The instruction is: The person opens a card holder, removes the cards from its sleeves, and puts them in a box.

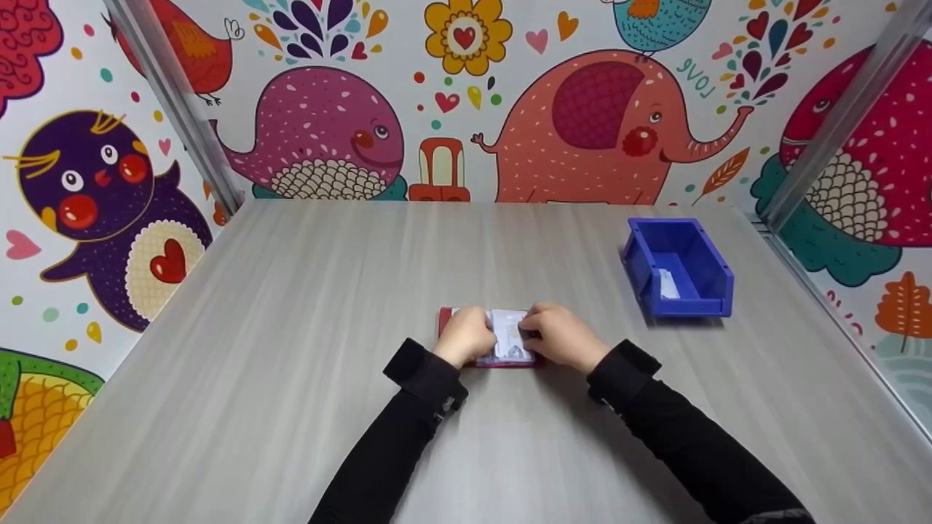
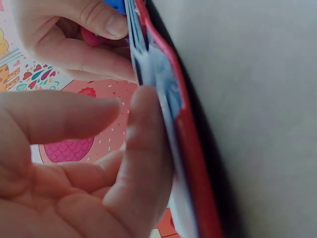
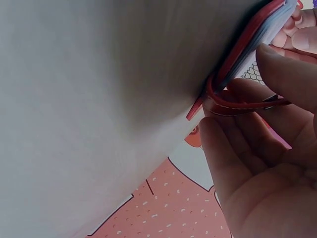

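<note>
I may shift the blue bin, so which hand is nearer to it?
Right. The right hand is left of the blue bin and closer to the person; the left hand lies farther left.

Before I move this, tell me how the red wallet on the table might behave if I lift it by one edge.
The red wallet may fan open, since its thin leaves already stand apart. The leaves will probably flop, being much thinner than the cover. The strap looks bendy, judging by its curve.

Smooth leather-look cover, filmy plastic leaves, matt wood-grain tabletop, smooth plastic bin.
</note>
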`<state>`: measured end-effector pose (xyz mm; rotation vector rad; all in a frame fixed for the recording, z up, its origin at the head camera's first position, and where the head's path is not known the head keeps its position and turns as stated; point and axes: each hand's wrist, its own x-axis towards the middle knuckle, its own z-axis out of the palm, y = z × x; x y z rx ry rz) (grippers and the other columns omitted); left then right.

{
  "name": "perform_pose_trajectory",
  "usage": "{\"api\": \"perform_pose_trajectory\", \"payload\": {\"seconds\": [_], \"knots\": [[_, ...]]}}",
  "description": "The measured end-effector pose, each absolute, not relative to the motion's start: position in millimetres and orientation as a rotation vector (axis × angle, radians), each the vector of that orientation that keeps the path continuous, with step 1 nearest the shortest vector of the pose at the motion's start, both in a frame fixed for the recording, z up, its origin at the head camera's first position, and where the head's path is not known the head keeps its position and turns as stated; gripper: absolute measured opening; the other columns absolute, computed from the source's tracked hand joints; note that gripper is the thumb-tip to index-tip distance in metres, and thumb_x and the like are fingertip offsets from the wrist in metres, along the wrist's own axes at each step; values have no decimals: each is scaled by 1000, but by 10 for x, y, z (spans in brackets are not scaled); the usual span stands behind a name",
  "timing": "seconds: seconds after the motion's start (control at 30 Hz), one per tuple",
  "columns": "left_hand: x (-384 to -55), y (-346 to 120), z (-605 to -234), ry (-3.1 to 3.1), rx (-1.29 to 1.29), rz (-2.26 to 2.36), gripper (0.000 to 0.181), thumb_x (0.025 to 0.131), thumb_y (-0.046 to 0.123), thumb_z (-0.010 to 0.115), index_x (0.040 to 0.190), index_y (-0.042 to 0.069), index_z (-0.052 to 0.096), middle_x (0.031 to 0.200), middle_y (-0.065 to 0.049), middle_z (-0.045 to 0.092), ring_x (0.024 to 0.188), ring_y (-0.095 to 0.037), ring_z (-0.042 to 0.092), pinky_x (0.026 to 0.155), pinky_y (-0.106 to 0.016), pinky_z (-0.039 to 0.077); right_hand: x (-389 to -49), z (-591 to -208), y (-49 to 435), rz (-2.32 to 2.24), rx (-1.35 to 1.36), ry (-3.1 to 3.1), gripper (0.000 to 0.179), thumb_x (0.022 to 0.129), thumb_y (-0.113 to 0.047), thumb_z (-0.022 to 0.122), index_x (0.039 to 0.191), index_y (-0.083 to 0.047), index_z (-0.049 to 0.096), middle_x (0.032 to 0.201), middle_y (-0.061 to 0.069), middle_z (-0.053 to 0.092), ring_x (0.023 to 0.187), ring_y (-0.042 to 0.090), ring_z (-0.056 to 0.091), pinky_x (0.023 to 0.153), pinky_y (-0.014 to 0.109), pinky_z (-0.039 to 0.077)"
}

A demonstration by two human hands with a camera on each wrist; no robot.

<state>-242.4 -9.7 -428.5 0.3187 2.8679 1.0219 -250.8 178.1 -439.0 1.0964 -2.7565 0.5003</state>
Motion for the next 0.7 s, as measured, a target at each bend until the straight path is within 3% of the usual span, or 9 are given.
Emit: {"api": "perform_pose_trajectory", "payload": {"seconds": [0.37,0.7], "knots": [[-2468,-83,-4282,2875,270,1031,38,72,-5,60,51,16,36,55,2,40,53,-16,40,48,-24,30,-2504,-4384,1789,506,1078,-2777,15,79,0,77,94,1,74,92,13,65,85,27,62,76,42,52],[-2506,-42,-4294,2904,256,991,41,70,-4,58,49,17,32,53,3,34,54,-17,36,50,-26,28,-2504,-4379,1797,529,1087,-2758,16,75,1,77,90,0,73,92,12,66,85,28,63,77,42,52]]}}
